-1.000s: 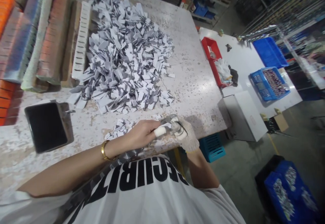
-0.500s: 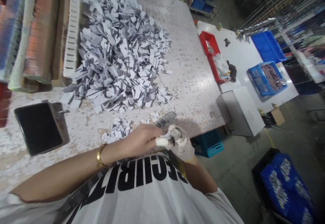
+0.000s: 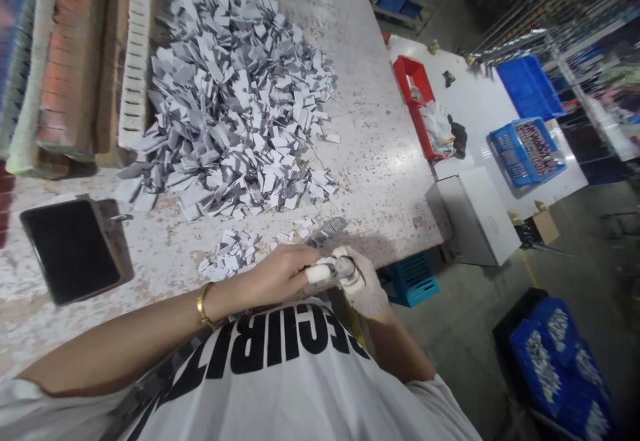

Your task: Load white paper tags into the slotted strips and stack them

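My left hand (image 3: pixel 277 274), bare with a gold bangle (image 3: pixel 204 306) on the wrist and a white wrap on one finger (image 3: pixel 319 273), meets my right hand (image 3: pixel 356 281) in a worn white cotton glove. Both close on a grey-and-white card strip (image 3: pixel 326 231) that sticks out past them toward the table. They are at the table's near edge, right beside a small heap of white-grey card pieces (image 3: pixel 231 254). A much larger heap of the same pieces (image 3: pixel 230 101) lies farther off. My fingers hide part of the strip.
The speckled white table (image 3: pixel 385 161) holds a black phone (image 3: pixel 70 251) and long card stacks in trays at left. Beyond its edge stand a red crate (image 3: pixel 414 87), a white box (image 3: pixel 475 217), and several blue crates (image 3: pixel 527 151). A card-filled blue crate (image 3: pixel 560 367) sits on the floor.
The view has drifted, so the table and crates sit a little farther left and higher. My hands stay together at the table edge, and the grey strip now shows more clearly above them.
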Action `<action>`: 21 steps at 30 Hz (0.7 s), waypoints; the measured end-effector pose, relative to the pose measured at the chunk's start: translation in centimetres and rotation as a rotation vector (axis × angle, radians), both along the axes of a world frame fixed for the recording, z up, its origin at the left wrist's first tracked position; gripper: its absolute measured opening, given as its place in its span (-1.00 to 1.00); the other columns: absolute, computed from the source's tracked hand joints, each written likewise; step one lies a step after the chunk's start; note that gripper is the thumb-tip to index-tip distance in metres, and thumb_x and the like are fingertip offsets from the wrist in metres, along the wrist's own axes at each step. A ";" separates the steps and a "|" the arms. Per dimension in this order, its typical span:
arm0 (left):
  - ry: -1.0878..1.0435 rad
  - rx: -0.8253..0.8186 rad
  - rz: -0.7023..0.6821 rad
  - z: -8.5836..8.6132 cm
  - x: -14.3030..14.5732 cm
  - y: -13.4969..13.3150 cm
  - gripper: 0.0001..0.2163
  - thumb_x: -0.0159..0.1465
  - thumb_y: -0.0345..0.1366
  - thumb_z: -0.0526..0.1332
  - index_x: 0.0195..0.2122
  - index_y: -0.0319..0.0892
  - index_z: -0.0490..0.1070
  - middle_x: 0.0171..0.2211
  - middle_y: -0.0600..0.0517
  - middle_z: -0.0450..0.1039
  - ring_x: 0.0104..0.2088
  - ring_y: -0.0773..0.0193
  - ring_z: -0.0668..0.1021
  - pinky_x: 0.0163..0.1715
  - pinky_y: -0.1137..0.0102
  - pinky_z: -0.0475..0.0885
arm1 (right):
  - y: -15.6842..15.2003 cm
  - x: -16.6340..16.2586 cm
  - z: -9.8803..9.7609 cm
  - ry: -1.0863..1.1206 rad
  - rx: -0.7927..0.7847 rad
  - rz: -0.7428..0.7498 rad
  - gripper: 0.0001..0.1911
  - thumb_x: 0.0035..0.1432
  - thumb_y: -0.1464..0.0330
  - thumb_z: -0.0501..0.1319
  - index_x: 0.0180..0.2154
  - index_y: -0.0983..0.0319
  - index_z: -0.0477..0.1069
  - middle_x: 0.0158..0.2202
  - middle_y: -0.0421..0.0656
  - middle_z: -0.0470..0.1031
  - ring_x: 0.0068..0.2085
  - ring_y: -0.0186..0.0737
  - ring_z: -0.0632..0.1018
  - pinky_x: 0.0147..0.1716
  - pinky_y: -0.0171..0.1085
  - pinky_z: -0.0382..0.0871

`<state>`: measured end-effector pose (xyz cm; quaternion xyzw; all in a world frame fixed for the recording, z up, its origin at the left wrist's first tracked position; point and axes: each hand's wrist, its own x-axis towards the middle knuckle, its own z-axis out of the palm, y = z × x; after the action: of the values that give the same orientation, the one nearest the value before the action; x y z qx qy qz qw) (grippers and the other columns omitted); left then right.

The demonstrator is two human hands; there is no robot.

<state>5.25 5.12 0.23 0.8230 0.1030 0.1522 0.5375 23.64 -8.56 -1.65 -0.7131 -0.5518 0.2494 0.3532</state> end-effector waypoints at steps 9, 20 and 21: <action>0.547 0.431 0.000 -2.3 -0.8 0.1 -0.62 0.22 -0.38 0.21 0.08 -0.25 0.29 -0.01 -0.21 0.45 -0.05 -0.02 0.50 -0.18 0.21 0.47 | 3.7 5.4 -2.7 -0.896 -0.206 -0.015 -0.67 0.41 0.25 0.03 -0.24 0.26 0.49 -0.35 -0.01 0.58 -0.28 -0.08 0.51 -0.24 -0.21 0.23; 0.617 0.393 -0.039 -2.9 -0.4 0.1 -0.63 0.24 -0.37 0.19 0.08 -0.25 0.29 0.06 -0.23 0.41 -0.02 -0.03 0.51 -0.22 0.24 0.49 | 5.6 4.8 -1.3 -1.079 -0.481 0.131 -0.59 0.45 0.21 -0.05 -0.20 0.25 0.49 -0.34 -0.02 0.61 -0.31 -0.11 0.56 -0.29 -0.23 0.19; 0.622 0.389 -0.042 -2.9 -0.3 0.1 -0.64 0.24 -0.36 0.19 0.08 -0.24 0.29 0.07 -0.22 0.41 0.00 -0.04 0.51 -0.20 0.23 0.49 | 5.8 4.8 -1.2 -1.065 -0.497 0.147 -0.61 0.45 0.21 -0.05 -0.18 0.25 0.49 -0.34 -0.04 0.61 -0.31 -0.12 0.57 -0.30 -0.24 0.19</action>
<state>4.94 5.23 -2.65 0.9187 0.2137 -0.0996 0.3168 28.47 -2.74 -2.80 -0.7613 -0.6262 0.0029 -0.1683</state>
